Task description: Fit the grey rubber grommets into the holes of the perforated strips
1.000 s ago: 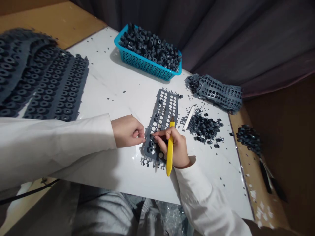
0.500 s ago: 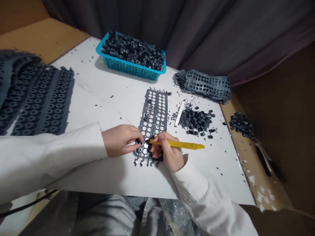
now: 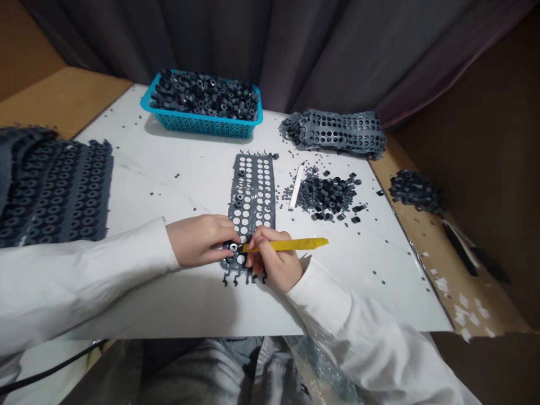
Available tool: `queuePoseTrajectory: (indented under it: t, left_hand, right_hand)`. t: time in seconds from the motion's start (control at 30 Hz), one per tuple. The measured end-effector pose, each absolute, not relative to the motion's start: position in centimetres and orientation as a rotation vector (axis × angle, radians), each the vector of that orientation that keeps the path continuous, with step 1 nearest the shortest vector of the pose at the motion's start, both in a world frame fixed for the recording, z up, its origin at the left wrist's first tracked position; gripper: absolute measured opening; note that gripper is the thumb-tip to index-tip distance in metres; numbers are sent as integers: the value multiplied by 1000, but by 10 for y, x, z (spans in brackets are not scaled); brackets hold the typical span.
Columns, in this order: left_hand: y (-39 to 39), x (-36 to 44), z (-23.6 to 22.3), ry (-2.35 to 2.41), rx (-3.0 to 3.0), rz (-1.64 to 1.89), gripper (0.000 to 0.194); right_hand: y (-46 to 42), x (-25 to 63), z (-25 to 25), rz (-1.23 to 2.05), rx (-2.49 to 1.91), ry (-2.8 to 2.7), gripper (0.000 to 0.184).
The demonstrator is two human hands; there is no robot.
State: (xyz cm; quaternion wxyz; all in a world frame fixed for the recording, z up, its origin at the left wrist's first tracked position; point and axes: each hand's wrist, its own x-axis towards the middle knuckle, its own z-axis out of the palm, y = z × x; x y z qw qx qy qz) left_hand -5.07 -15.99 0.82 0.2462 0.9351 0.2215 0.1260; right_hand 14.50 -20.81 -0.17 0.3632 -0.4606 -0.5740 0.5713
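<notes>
Two bare hands work at the near end of a perforated grey rubber sheet on a white table [image 3: 177,152].

Head view: the long perforated grey rubber sheet [image 3: 252,194] lies lower centre, its long axis running away from the person and its near end under both hands. The left grip [image 3: 198,241] has its fingertips bunched beside a small dark rubber ring [image 3: 233,247]; I cannot tell whether they clamp it. The right grip [image 3: 272,260] is closed around a flat yellow tool [image 3: 291,244], its tip at that ring. Upper centre, a blue plastic mesh basket [image 3: 202,127] brims with dark rubber rings [image 3: 205,95]; a loose dark rubber pile [image 3: 324,194] lies right of the sheet.
</notes>
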Motion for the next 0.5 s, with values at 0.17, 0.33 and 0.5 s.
queuePoseTrajectory:
  t: [0.17,0.33,0.5]
  left_hand:
    - [-162,-49,8,533,2718,327,20]
    - [-165,-42,14,440,2980,217,26]
    - [-165,-42,12,360,3119,220,34]
  right_hand:
    - [-208,145,0,1366,-1211,-1634,23]
    - [-208,144,1,1256,-1222,-1733,25]
    - [-208,143,1,1225,-1224,-1749,26]
